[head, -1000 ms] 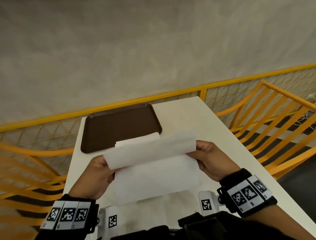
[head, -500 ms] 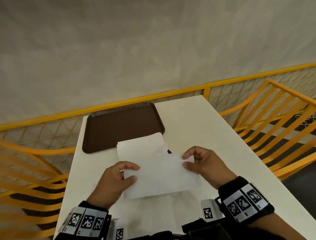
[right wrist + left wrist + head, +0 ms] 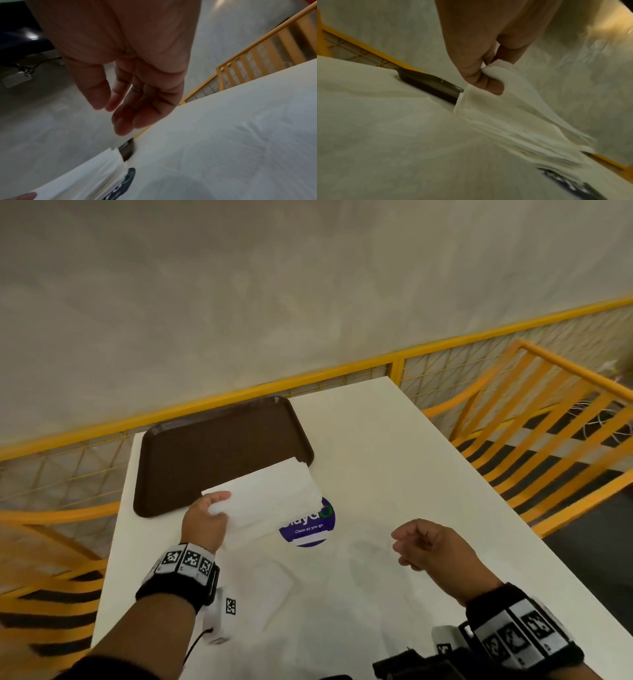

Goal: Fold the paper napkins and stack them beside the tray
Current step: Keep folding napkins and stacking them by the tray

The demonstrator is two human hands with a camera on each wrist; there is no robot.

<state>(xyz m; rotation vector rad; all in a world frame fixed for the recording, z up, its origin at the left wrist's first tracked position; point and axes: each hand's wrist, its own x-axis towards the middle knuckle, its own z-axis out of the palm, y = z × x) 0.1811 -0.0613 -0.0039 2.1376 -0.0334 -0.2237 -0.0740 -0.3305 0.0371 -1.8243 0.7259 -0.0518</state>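
Note:
A folded white napkin (image 3: 270,501) hangs over the stack of napkins (image 3: 518,135) at the near right corner of the brown tray (image 3: 205,460). My left hand (image 3: 209,517) pinches the folded napkin's left end (image 3: 489,71) between thumb and fingers. My right hand (image 3: 421,546) hovers above the white table to the right, fingers loosely curled and holding nothing (image 3: 123,111). The stack's lower sheets are partly hidden under the held napkin.
A round blue sticker (image 3: 308,529) on the table (image 3: 394,474) peeks out from under the napkins. A yellow mesh railing (image 3: 342,371) runs behind the table; yellow slatted chairs (image 3: 548,433) stand to the right and left.
Both hands folded the napkin down onto the table. The left hand then carried it forward to the stack by the tray, and the right hand let go and drew back to the right.

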